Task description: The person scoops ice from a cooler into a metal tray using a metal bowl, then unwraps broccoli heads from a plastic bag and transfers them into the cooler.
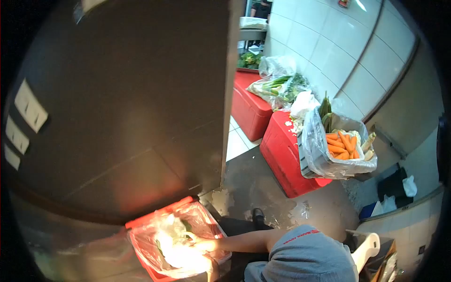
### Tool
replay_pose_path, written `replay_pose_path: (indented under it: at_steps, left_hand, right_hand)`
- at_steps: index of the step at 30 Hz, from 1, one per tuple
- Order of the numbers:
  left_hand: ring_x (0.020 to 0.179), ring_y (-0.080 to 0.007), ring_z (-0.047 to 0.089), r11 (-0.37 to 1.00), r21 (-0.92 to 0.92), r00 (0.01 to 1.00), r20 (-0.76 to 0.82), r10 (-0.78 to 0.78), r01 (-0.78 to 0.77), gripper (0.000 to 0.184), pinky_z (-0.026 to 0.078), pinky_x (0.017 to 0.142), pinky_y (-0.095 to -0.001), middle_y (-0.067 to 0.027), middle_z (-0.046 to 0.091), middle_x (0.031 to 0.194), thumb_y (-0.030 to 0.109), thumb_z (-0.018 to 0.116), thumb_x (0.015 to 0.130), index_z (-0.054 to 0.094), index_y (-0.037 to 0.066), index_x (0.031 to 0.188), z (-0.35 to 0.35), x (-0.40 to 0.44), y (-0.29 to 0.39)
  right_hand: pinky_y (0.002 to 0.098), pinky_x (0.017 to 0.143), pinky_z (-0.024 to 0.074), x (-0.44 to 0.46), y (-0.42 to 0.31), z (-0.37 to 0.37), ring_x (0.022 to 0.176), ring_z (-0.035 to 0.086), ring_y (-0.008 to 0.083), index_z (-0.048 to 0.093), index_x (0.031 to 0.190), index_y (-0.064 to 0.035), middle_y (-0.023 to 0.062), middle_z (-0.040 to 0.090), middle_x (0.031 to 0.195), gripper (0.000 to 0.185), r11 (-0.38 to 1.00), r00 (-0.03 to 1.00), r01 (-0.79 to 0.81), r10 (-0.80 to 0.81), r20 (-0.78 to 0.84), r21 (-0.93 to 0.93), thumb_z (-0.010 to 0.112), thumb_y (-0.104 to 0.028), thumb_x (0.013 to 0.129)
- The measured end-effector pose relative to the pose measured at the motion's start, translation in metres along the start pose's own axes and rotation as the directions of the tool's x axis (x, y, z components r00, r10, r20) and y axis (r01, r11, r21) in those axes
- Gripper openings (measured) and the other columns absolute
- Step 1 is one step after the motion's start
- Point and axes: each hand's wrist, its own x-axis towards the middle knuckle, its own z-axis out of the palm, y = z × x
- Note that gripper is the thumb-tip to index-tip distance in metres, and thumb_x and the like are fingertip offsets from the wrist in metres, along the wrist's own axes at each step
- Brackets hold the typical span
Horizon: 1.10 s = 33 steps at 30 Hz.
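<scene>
A red crate [141, 256] lined with clear plastic stands on the floor at the lower left. Inside it lies a pale green leafy bundle [176, 225], partly washed out by strong glare. My right hand [204, 244] reaches into the crate from the right and touches the bundle; its fingertips fade into the bright patch. Lower down, my left hand [210, 264] is at the crate's near right side, mostly lost in glare. Whether either hand grips anything cannot be made out.
A large dark panel [141, 94] rises behind the crate. To the right, red bins [286, 160] carry a plastic-lined crate [307, 162] with carrots [342, 144] and bagged greens [282, 87]. The floor [282, 197] looks wet. A person [260, 10] stands in the far background.
</scene>
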Motion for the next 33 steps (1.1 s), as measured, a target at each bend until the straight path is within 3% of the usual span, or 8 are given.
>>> replay_pose_path:
  at_steps: [3, 9, 12, 20, 23, 26, 29, 33]
  left_hand:
    - [0.109, -0.0334, 0.045, 0.997, 0.038, 0.989, 0.134, 0.069, -0.074, 0.044, 0.034, 0.094, -0.0391, -0.0208, 0.048, 0.115, 0.015, 0.060, 0.076, 0.048, -0.007, 0.112, 0.032, 0.015, 0.043]
    - [0.108, -0.0272, 0.045, 0.962, 0.080, 0.925, 0.306, 0.225, -0.260, 0.049, 0.034, 0.091, -0.0343, -0.0179, 0.046, 0.117, 0.013, 0.059, 0.079, 0.039, -0.004, 0.121, 0.129, 0.051, 0.088]
    - [0.094, -0.0151, 0.050, 0.993, -0.004, 0.913, 0.392, -0.111, 0.122, 0.051, 0.040, 0.082, -0.0250, -0.0110, 0.049, 0.113, 0.005, 0.058, 0.081, 0.035, 0.005, 0.127, 0.183, 0.061, 0.125]
    - [0.111, -0.0282, 0.041, 0.907, -0.277, 0.819, 0.403, 0.409, -0.317, 0.091, 0.038, 0.091, -0.0357, -0.0154, 0.034, 0.128, 0.011, 0.078, 0.057, 0.025, 0.003, 0.131, 0.330, 0.109, 0.241]
    - [0.112, -0.0277, 0.042, 0.936, -0.064, 0.670, 0.681, 0.295, -0.346, 0.086, 0.037, 0.092, -0.0364, -0.0165, 0.039, 0.124, 0.018, 0.079, 0.057, 0.031, 0.004, 0.127, 0.357, 0.164, 0.266]
    - [0.103, -0.0238, 0.048, 0.368, 0.188, 0.392, 0.672, 0.628, -0.911, 0.070, 0.040, 0.087, -0.0337, -0.0136, 0.048, 0.112, 0.023, 0.079, 0.056, 0.044, 0.004, 0.114, 0.379, 0.210, 0.292]
    - [0.090, -0.0208, 0.053, 0.879, -0.129, 0.734, 0.503, 0.457, -0.459, 0.055, 0.043, 0.080, -0.0309, -0.0097, 0.053, 0.097, 0.023, 0.078, 0.055, 0.050, 0.005, 0.098, 0.397, 0.235, 0.322]
    - [0.081, -0.0162, 0.053, 0.754, 0.226, 0.757, 0.433, 0.489, -0.617, 0.047, 0.043, 0.073, -0.0284, -0.0056, 0.054, 0.087, 0.016, 0.076, 0.054, 0.051, 0.005, 0.093, 0.406, 0.290, 0.332]
  right_hand:
    - [0.0285, 0.070, 0.0462, 0.027, 0.001, -0.079, 0.080, 0.054, 0.0135, 0.041, 0.122, -0.0116, 0.0080, 0.056, 0.094, 0.055, 0.828, 0.926, 0.101, -0.281, -0.252, -0.551, 0.060, 0.001, 0.072]
    - [0.0258, 0.066, 0.0425, -0.097, -0.152, -0.153, 0.075, 0.052, 0.0103, 0.056, 0.098, -0.0049, 0.0035, 0.058, 0.083, 0.031, 0.800, 0.640, 0.282, -0.568, -0.517, -0.529, 0.058, 0.000, 0.068]
    - [0.0265, 0.070, 0.0428, -0.190, -0.235, -0.214, 0.079, 0.052, 0.0108, 0.055, 0.102, -0.0033, 0.0044, 0.058, 0.087, 0.035, 0.642, 0.537, 0.344, -0.733, -0.417, -0.686, 0.055, 0.001, 0.067]
    - [0.0318, 0.075, 0.0438, -0.376, -0.366, -0.219, 0.084, 0.054, 0.0286, 0.053, 0.097, -0.0041, 0.0128, 0.053, 0.089, 0.038, 0.202, 0.448, 0.145, -0.886, -0.117, -0.969, 0.048, 0.005, 0.061]
    - [0.0325, 0.076, 0.0437, -0.374, -0.376, -0.214, 0.085, 0.054, 0.0289, 0.053, 0.098, -0.0036, 0.0125, 0.052, 0.089, 0.041, 0.122, 0.502, 0.195, -0.865, -0.008, -0.973, 0.048, 0.008, 0.059]
    - [0.0322, 0.077, 0.0438, -0.355, -0.395, -0.219, 0.086, 0.054, 0.0276, 0.053, 0.097, -0.0027, 0.0116, 0.052, 0.088, 0.041, 0.076, 0.457, 0.266, -0.888, 0.056, -0.961, 0.048, 0.008, 0.059]
    - [0.0330, 0.085, 0.0391, -0.339, -0.414, -0.232, 0.095, 0.050, 0.0295, 0.049, 0.106, -0.0047, 0.0139, 0.048, 0.098, 0.048, 0.042, 0.343, 0.193, -0.939, 0.027, -0.980, 0.054, 0.003, 0.059]
    - [0.0346, 0.098, 0.0292, -0.314, -0.444, -0.265, 0.113, 0.040, 0.0300, 0.039, 0.122, -0.0083, 0.0174, 0.040, 0.117, 0.067, 0.093, 0.169, -0.091, -0.980, -0.107, -0.992, 0.066, -0.007, 0.060]
